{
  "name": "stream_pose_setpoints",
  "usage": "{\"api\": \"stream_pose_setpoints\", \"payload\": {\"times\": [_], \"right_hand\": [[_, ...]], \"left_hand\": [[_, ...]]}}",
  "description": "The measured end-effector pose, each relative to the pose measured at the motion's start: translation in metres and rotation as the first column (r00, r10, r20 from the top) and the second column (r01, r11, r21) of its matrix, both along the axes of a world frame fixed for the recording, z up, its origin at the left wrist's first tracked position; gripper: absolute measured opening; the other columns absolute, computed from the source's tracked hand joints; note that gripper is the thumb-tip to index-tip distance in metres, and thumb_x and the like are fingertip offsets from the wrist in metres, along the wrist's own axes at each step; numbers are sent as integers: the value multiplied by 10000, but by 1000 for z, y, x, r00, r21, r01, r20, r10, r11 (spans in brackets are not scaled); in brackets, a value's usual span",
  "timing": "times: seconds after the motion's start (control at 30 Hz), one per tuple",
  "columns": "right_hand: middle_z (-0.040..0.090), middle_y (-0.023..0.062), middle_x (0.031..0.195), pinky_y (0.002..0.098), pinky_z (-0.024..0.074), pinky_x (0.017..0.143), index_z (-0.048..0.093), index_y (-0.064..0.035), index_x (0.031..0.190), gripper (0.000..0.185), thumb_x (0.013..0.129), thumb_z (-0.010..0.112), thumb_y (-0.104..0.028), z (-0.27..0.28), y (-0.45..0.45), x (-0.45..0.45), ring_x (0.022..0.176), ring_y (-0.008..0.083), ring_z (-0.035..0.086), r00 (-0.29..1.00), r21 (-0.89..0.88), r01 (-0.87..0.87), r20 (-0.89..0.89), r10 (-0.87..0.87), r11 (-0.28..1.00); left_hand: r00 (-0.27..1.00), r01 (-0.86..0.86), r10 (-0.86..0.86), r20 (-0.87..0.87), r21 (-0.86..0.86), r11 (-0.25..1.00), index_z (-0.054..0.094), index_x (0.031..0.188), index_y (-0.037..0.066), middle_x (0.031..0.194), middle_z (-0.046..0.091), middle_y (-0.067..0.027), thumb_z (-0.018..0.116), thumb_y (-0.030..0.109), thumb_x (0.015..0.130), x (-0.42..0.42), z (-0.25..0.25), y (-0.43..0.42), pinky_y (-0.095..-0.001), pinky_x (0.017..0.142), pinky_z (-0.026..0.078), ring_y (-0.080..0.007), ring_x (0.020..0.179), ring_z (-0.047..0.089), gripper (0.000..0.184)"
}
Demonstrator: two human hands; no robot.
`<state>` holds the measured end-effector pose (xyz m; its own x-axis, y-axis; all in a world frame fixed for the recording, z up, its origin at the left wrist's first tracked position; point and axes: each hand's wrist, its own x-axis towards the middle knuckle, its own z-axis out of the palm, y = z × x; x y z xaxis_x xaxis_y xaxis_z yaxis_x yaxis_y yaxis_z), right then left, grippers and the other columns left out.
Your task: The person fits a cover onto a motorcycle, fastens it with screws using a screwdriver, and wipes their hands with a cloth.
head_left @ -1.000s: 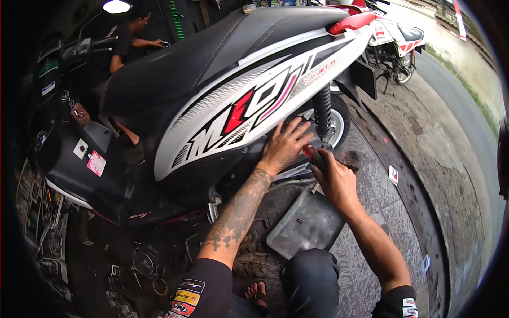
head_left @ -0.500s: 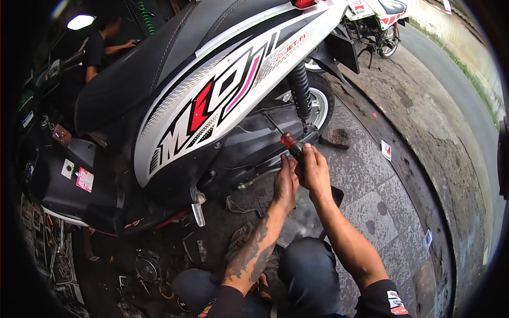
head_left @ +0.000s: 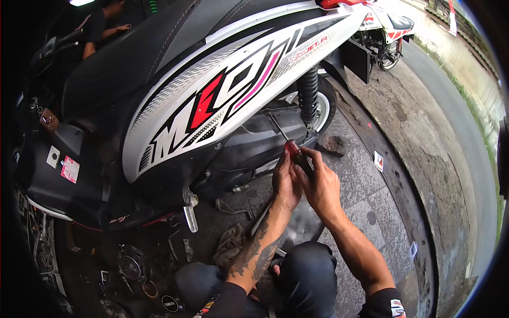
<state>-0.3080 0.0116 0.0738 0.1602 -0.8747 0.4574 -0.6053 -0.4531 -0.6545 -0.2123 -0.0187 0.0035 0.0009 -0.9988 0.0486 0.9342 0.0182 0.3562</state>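
Observation:
A screwdriver (head_left: 293, 149) with a red and black handle is held between both hands, its thin shaft slanting up and left to the black engine cover (head_left: 254, 139) under the white side panel (head_left: 212, 100) of a scooter. My right hand (head_left: 321, 185) is wrapped round the handle from the right. My left hand (head_left: 287, 183) sits close against it, fingers closed near the red front part of the handle. The shaft's tip touches or nearly touches the cover's upper edge, below the panel and left of the black shock spring (head_left: 308, 96).
Below my hands lies a grey tray (head_left: 302, 228). A brown block (head_left: 331, 144) stands by the rear wheel (head_left: 324, 106). Loose parts (head_left: 132, 265) and a rag (head_left: 229, 244) lie lower left. A co-worker (head_left: 94, 29) is at upper left; another motorcycle (head_left: 389, 33) stands at upper right.
My left hand has come off the scooter's side and down beside my right hand at the screwdriver. The shaft now shows against the cover. The camera view has shifted.

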Motion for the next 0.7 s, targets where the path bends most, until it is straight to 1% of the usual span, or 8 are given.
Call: {"api": "stream_pose_setpoints", "payload": {"times": [0.1, 0.17, 0.23, 0.33, 0.43, 0.47, 0.53, 0.7], "right_hand": [[668, 231, 894, 430, 502, 574, 510, -74, 1238, 371, 944, 607, -277, -13, -11, 8, 673, 399, 664, 986, 173, 47, 151, -74, 984], [655, 184, 735, 405, 465, 526, 520, -16, 1191, 367, 949, 600, -281, -26, -18, 17, 537, 306, 616, 648, 352, -35, 720, -247, 935], [651, 158, 732, 387, 455, 521, 486, 18, 1204, 435, 933, 635, -287, -12, -8, 2, 523, 216, 583, 702, 490, -120, 657, -276, 863], [676, 203, 871, 404, 487, 555, 423, -57, 1290, 547, 881, 709, -282, 12, 14, -5, 569, 291, 636, 1000, 200, 4, 2, -4, 980], [683, 201, 840, 434, 499, 589, 475, -61, 1202, 411, 912, 669, -276, 1, 13, 7, 620, 310, 659, 989, -18, 75, -126, -77, 997], [683, 201, 840, 434, 499, 589, 475, -61, 1202, 411, 912, 669, -276, -7, 9, 12, 620, 310, 659, 989, -14, 78, -127, -79, 997], [680, 189, 814, 432, 500, 574, 516, -41, 1134, 289, 966, 589, -265, -22, -1, 18, 602, 285, 649, 898, 285, 59, 404, -176, 957], [669, 198, 763, 412, 498, 574, 516, -39, 1141, 279, 980, 573, -260, -7, -5, 0, 616, 312, 662, 817, 613, -102, 501, -286, 783]], "left_hand": [[999, -53, 53, 0, -16, 998, 557, 1253, 101, 1228, 615, -33, 537, 351, 1005, 2, 17, 0, -298, 1009, 441, -136, 1127, 572, 353], [993, 83, -68, 101, -144, 986, 557, 1255, 79, 1259, 607, -105, 521, 281, 1021, 11, 26, 1, -363, 1027, 437, -186, 1166, 570, 312], [996, 41, -29, 82, -142, 989, 588, 1193, 76, 1198, 644, -129, 568, 253, 998, 14, 22, -3, -348, 974, 478, -190, 1095, 618, 265], [983, -59, 57, 173, 10, 998, 633, 996, 86, 998, 696, -112, 643, 260, 952, 18, 12, -9, -316, 847, 533, -173, 907, 660, 180], [989, -65, 49, 136, 111, 992, 627, 976, 94, 1011, 693, -117, 650, 272, 949, 12, 20, -9, -315, 845, 535, -183, 902, 663, 181], [988, -59, 49, 145, 66, 996, 624, 1022, 84, 1073, 684, -120, 626, 324, 962, 11, 21, -11, -341, 903, 522, -216, 1006, 657, 248], [993, 16, -18, 119, 20, 1000, 617, 1059, 79, 1119, 671, -117, 607, 342, 969, 11, 23, -3, -358, 942, 501, -228, 1073, 631, 278], [988, 107, -100, 120, -48, 993, 614, 1126, 86, 1160, 667, -100, 594, 328, 976, 12, 13, -5, -361, 981, 477, -216, 1149, 608, 285]]}}
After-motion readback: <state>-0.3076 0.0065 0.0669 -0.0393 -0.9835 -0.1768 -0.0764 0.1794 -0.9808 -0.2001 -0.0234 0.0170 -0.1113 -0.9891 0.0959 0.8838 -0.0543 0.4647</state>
